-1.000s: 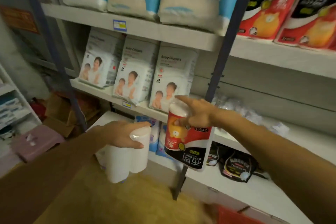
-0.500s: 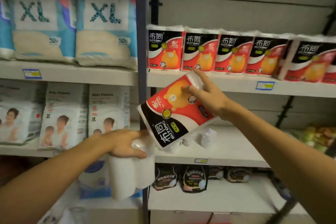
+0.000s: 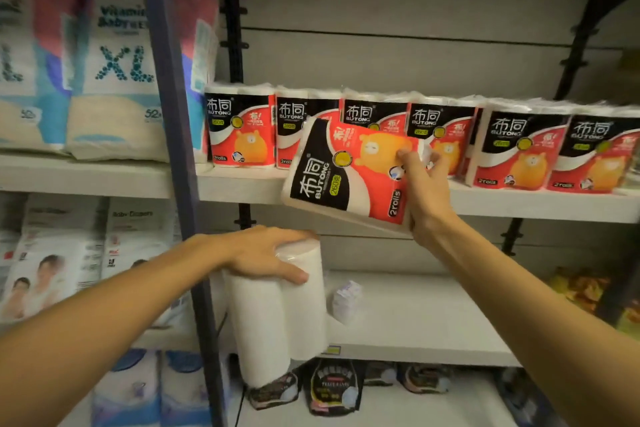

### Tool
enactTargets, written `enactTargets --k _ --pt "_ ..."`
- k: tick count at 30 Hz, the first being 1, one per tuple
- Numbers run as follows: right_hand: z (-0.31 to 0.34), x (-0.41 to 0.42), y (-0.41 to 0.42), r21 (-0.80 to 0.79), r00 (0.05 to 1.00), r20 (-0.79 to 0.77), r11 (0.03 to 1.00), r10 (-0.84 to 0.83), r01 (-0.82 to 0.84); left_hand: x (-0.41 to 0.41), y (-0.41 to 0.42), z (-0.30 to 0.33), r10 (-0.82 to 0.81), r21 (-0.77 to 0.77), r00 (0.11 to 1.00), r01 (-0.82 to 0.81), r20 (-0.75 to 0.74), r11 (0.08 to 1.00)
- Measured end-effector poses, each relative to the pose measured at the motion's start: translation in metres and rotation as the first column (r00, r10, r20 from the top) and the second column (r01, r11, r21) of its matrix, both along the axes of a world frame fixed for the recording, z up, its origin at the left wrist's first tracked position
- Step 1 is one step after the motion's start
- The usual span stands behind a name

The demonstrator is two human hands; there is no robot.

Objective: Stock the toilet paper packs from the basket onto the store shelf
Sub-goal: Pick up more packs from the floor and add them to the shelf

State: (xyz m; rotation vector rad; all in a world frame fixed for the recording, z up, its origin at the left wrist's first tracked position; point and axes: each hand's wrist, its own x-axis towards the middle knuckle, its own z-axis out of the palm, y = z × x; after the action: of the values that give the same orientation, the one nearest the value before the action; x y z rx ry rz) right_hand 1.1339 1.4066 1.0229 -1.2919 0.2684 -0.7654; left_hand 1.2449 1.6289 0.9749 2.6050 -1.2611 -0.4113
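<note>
Head view: right hand grips a red-black-white plastic-wrapped two-roll toilet paper pack by its right end, fingers curled round it, tilted against the white metal store shelf edge, before a row of matching packs. Left hand clasps a plain white roll pack from above, lower down. Blue diaper bags shelved left.

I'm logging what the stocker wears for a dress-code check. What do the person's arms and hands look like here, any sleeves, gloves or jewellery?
Both forearms are bare right to the bottom edge of the head view, with no sleeve showing. The left hand and right hand wear no gloves, and no watch, bracelet or ring shows on them. Whatever is worn above the forearms lies out of frame.
</note>
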Motion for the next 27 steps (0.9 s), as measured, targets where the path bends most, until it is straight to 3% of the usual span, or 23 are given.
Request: enactTargets --k 5,8,13,18,27 --pt "-0.004 -0.016 -0.049 0.014 1.0 0.009 0.999 0.03 -0.03 -0.018 -0.062 0.026 0.016 -0.209 1.0 -0.018 -0.011 0.978" --pt "-0.002 -0.029 -0.084 -0.071 0.998 -0.032 0.996 0.06 -0.062 -0.026 -0.083 0.034 0.016 -0.198 1.0 -0.02 -0.023 0.98" --pt "0.001 -0.052 -0.129 -0.229 0.946 -0.245 0.935 0.215 -0.272 -0.028 -0.102 0.038 0.063 -0.155 0.998 -0.061 0.008 0.986" --pt "0.002 -0.063 -0.149 -0.361 0.816 -0.516 0.798 0.262 -0.484 -0.03 -0.111 0.051 0.018 -0.161 0.999 -0.011 0.045 0.987" --pt "0.011 -0.062 -0.151 -0.535 0.954 -0.285 0.811 0.088 -0.235 -0.022 -0.121 0.078 -0.002 -0.344 0.999 0.019 0.049 0.939"
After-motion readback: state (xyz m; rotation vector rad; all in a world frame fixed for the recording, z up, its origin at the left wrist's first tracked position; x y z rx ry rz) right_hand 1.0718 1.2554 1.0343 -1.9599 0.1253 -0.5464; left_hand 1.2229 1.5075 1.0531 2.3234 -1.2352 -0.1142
